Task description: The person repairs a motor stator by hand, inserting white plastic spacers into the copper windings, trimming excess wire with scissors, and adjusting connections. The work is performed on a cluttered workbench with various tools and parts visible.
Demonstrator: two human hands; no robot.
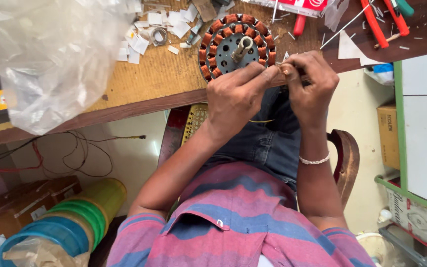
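A striped pink-and-blue shirt point(233, 232) fills the bottom of the frame, nearest the lens, above stacked coloured rings point(70, 222) at lower left. At upper left a clear plastic bag point(50, 54) slumps over the wooden workbench point(149, 79), beside scattered white paper slips point(144, 29). At upper centre a fan motor stator point(236, 45) lies flat on the bench edge, its copper coils apparently all wound. The left hand point(235, 96) and right hand point(310, 84) meet just below it, fingertips pinched narrow on something small, seemingly a wire end; lead finishing appears to remain. Red-handled pliers point(381, 22) lie at upper right. What the fingers grip is hidden; the bench top is cut off.
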